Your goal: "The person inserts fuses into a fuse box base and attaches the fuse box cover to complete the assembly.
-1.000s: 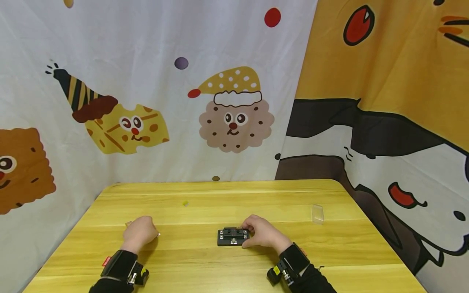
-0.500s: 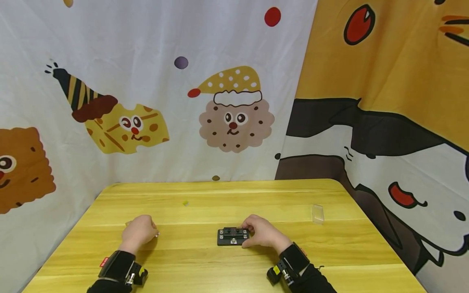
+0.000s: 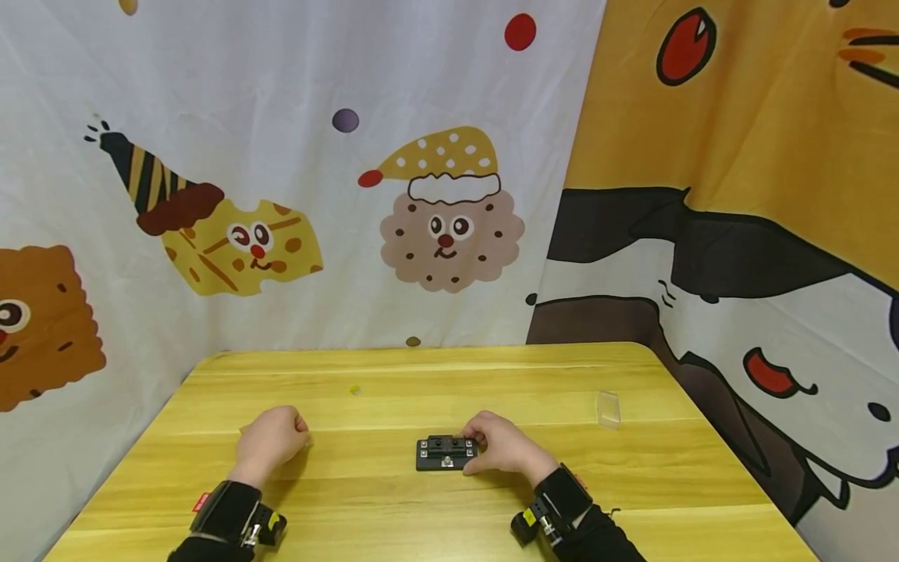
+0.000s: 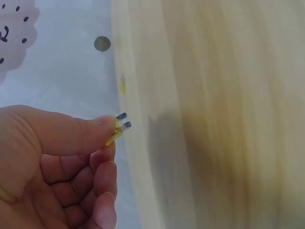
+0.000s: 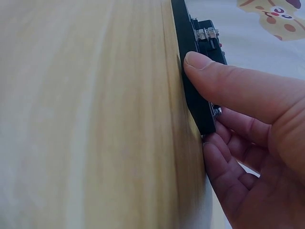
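My left hand (image 3: 270, 445) is above the left part of the table. Between thumb and forefinger it pinches a small clear-yellow blade fuse (image 4: 113, 137), its two metal prongs pointing away from the fingers. Near the table's middle lies a black fuse holder block (image 3: 438, 454) with several metal screw terminals. My right hand (image 3: 502, 445) grips that block by its right end, thumb on the near edge. In the right wrist view the thumb presses the side of the black block (image 5: 193, 95), and the other fingers are behind its end.
A small clear plastic piece (image 3: 608, 409) lies at the back right of the wooden table (image 3: 449, 515). Another tiny yellow piece (image 3: 355, 390) is toward the back left. Something pale shows beside the left hand. A printed cloth (image 3: 281, 140) hangs behind the table.
The left hand has shifted slightly forward and to the right and turned, so its fingertips show differently. The right hand and the black block have stayed in place.
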The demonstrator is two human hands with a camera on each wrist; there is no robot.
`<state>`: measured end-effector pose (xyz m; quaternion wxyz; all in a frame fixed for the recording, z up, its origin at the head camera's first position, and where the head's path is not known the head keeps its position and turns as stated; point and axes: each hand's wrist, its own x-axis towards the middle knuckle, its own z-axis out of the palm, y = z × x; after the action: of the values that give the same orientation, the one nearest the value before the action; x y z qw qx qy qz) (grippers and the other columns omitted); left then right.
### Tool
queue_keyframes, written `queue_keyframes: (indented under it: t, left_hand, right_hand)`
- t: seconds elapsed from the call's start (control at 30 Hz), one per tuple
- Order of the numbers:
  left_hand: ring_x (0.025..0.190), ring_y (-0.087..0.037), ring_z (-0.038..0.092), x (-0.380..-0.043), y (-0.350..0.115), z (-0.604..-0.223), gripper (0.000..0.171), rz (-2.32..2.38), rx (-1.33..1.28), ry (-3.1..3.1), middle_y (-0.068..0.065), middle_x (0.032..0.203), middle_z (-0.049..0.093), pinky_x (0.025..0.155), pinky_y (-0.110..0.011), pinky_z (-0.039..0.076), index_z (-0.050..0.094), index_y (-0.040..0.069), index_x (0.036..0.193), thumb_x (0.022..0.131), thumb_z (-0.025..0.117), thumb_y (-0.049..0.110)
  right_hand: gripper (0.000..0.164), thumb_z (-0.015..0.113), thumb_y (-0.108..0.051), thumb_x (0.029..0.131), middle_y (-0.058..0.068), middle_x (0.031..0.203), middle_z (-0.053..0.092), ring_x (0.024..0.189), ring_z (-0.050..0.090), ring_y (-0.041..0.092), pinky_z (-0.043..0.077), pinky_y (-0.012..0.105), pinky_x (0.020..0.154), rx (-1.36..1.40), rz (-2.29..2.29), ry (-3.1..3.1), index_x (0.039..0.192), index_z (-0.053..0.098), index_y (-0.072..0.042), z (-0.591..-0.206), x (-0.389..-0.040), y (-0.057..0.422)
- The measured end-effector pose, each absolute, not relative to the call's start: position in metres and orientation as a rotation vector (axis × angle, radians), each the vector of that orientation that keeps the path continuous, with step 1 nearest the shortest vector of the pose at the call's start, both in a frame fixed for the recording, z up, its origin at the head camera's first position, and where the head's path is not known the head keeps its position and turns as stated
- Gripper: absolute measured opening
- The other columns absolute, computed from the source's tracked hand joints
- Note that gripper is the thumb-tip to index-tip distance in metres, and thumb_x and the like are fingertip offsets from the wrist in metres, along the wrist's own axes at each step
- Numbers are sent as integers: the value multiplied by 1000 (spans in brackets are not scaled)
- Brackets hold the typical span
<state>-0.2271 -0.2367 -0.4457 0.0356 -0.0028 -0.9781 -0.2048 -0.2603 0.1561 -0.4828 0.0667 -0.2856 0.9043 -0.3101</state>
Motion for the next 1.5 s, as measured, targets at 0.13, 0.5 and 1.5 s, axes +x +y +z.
queue_keyframes:
  t: [0.13,0.5,1.5]
  left_hand:
    - [57,-16,35,-228,-228,-442,30,-644,-87,-2981,3,60,38,57,-32,27,49,15,61,82,70,10]
    - [62,-15,45,-225,-197,-437,18,-693,-195,-2937,2,69,53,62,-34,39,59,13,73,84,73,10]
    - [60,-7,47,-223,-111,-432,18,-825,-607,-2755,10,70,57,60,-28,44,64,16,75,81,80,8]
  right_hand:
    - [44,91,-25,70,-6,100,55,90,54,14,48,33,83,-859,-936,2727,104,67,-12,-483,-261,156]
    - [43,91,-25,70,-5,101,55,90,54,15,48,34,84,-846,-935,2723,104,67,-12,-482,-260,156]
    - [43,92,-21,68,-4,98,55,87,54,15,48,34,82,-855,-911,2736,100,67,-11,-478,-259,152]
